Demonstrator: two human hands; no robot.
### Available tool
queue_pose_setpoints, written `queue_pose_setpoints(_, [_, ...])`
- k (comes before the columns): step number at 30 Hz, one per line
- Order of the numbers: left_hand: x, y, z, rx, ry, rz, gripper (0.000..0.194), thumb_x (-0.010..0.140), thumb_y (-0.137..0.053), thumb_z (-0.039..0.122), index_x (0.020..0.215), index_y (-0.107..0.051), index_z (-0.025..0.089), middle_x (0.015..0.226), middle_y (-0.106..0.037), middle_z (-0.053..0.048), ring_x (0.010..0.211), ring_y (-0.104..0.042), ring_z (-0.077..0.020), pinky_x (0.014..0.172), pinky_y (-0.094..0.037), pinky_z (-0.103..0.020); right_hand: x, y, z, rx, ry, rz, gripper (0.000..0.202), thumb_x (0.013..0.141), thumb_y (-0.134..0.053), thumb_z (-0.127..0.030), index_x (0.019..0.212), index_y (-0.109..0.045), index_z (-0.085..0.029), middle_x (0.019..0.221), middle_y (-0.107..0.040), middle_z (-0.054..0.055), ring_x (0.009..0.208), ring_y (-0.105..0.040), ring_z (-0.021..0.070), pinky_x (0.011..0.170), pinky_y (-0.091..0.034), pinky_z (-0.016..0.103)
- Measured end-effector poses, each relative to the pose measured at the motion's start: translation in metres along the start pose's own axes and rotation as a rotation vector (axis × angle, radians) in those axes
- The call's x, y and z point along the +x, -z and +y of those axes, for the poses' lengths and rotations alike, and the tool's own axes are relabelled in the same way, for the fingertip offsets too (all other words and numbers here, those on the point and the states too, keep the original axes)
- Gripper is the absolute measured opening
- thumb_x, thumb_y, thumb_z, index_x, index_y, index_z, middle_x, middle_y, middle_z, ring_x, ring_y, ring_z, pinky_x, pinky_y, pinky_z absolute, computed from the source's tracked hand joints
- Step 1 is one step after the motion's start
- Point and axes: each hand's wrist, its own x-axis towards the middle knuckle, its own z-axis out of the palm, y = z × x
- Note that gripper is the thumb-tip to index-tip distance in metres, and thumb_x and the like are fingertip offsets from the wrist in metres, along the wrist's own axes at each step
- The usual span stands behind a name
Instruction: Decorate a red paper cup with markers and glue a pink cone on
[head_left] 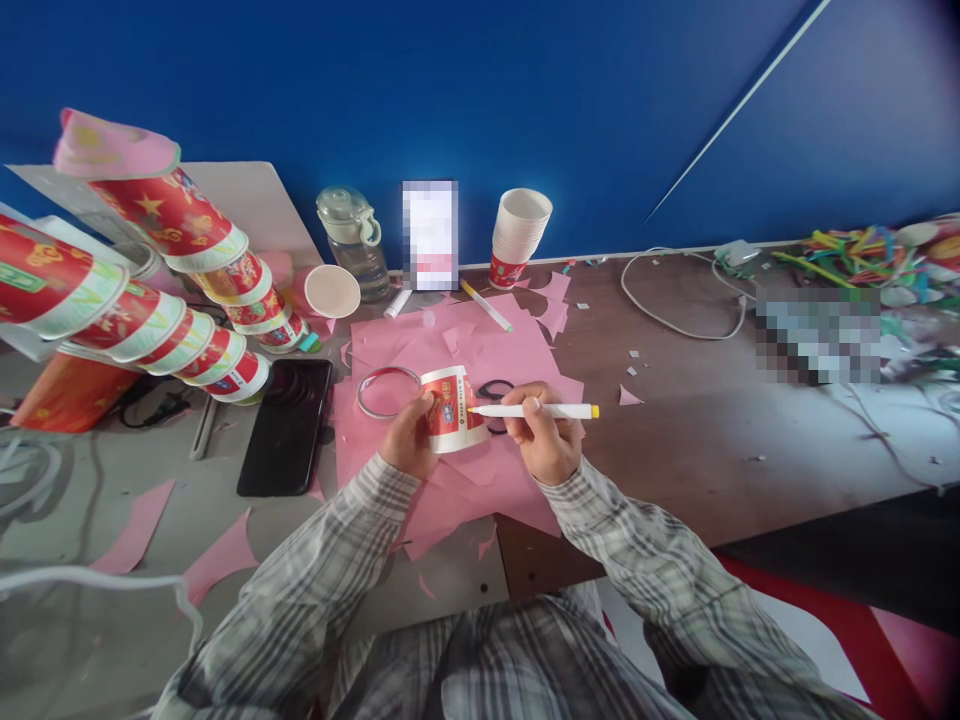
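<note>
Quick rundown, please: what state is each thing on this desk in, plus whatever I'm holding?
Paper cup: tilted, in the left hand
White marker: uncapped, in the right hand, tip at the cup
Water bottle: upright, lid on
Black phone: flat, screen dark
Propped device: upright, screen lit
White cup stack: upright, nested
Pink paper: spread out, cut up
Charging cable: loosely looped

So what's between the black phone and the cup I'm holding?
In the head view: pink paper with a thin ring on it, then your left hand.
</note>
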Motion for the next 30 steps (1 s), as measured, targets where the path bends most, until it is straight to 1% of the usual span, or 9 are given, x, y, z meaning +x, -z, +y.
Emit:
queue_pose_setpoints(3, [0.000,0.002,-0.001,-0.005,0.013,-0.002,0.043,0.060,-0.063,0.033,0.094,-0.058,0.009,0.083,-0.067,-0.012,0.087,-0.061,-0.0300,0.081,-0.050,-0.047,-0.001,0.002,-0.001,-0.023,-0.030,-0.017,0.029,0.083,-0.048,-0.044,0.075,-0.059,-0.018,0.044,-0.043,-0.006,0.039,-0.036,0.0092,0.040,-0.026,0.024])
queue_pose_setpoints(5, [0.001,0.002,-0.001,-0.015,0.007,0.016,0.042,0.058,-0.064,0.032,0.094,-0.058,0.010,0.085,-0.067,-0.012,0.087,-0.061,-0.0294,0.082,-0.049,-0.046,-0.001,0.003,-0.002,-0.022,-0.051,-0.038,0.030,0.083,-0.049,-0.043,0.071,-0.060,-0.018,0.042,-0.041,-0.006,0.039,-0.036,0.0093,0.041,-0.026,0.024])
queue_pose_setpoints(8, [0.001,0.003,-0.002,-0.021,-0.003,0.042,0.041,0.057,-0.065,0.031,0.091,-0.058,0.011,0.086,-0.067,-0.011,0.088,-0.061,-0.0288,0.083,-0.049,-0.045,-0.001,0.004,-0.003,0.016,-0.060,-0.088,0.031,0.082,-0.050,-0.042,0.065,-0.059,-0.018,0.043,-0.041,-0.006,0.038,-0.034,0.0083,0.042,-0.030,0.025])
queue_pose_setpoints(10, [0.001,0.002,-0.001,-0.019,-0.007,0.051,0.040,0.056,-0.066,0.031,0.090,-0.059,0.011,0.085,-0.067,-0.011,0.086,-0.062,-0.0284,0.083,-0.049,-0.045,0.000,0.003,-0.004,0.048,-0.064,-0.092,0.030,0.081,-0.051,-0.042,0.063,-0.059,-0.018,0.044,-0.042,-0.006,0.037,-0.034,0.0078,0.043,-0.031,0.025])
queue_pose_setpoints(13, [0.000,0.001,0.000,-0.014,0.006,0.046,0.039,0.057,-0.065,0.031,0.090,-0.059,0.011,0.082,-0.068,-0.010,0.083,-0.062,-0.0276,0.082,-0.050,-0.045,0.004,0.001,-0.005,0.100,-0.072,-0.010,0.029,0.080,-0.051,-0.043,0.066,-0.059,-0.018,0.042,-0.039,-0.006,0.037,-0.033,0.0082,0.040,-0.029,0.023])
queue_pose_setpoints(16, [0.000,0.002,0.000,-0.018,0.012,0.009,0.037,0.060,-0.063,0.031,0.091,-0.059,0.011,0.084,-0.068,-0.010,0.086,-0.062,-0.0278,0.083,-0.050,-0.045,0.008,0.000,-0.005,0.129,-0.078,0.081,0.030,0.081,-0.049,-0.044,0.068,-0.059,-0.018,0.040,-0.036,-0.007,0.036,-0.031,0.0085,0.038,-0.025,0.022])
queue_pose_setpoints(20, [0.002,0.005,-0.001,-0.049,-0.010,-0.024,0.028,0.061,-0.063,0.031,0.084,-0.061,0.014,0.082,-0.068,-0.008,0.087,-0.062,-0.0282,0.083,-0.050,-0.045,0.009,-0.001,-0.004,0.111,-0.082,0.091,0.029,0.080,-0.050,-0.044,0.070,-0.059,-0.018,0.041,-0.040,-0.006,0.037,-0.034,0.0092,0.038,-0.023,0.021])
queue_pose_setpoints(26, [0.001,0.005,-0.001,-0.021,0.013,0.008,0.044,0.058,-0.065,0.033,0.094,-0.057,0.010,0.081,-0.068,-0.011,0.084,-0.062,-0.0296,0.082,-0.049,-0.048,0.001,0.002,-0.001,0.031,-0.052,0.010,0.030,0.080,-0.050,-0.047,0.076,-0.059,-0.018,0.044,-0.042,-0.005,0.039,-0.036,0.0102,0.041,-0.027,0.024])
queue_pose_setpoints(30, [0.001,0.003,-0.001,-0.011,0.010,0.009,0.047,0.057,-0.065,0.033,0.097,-0.056,0.010,0.083,-0.067,-0.011,0.085,-0.062,-0.0293,0.082,-0.049,-0.048,-0.004,0.003,0.001,-0.036,0.005,-0.023,0.027,0.081,-0.050,-0.045,0.080,-0.060,-0.019,0.048,-0.046,-0.004,0.041,-0.039,0.0112,0.042,-0.029,0.026])
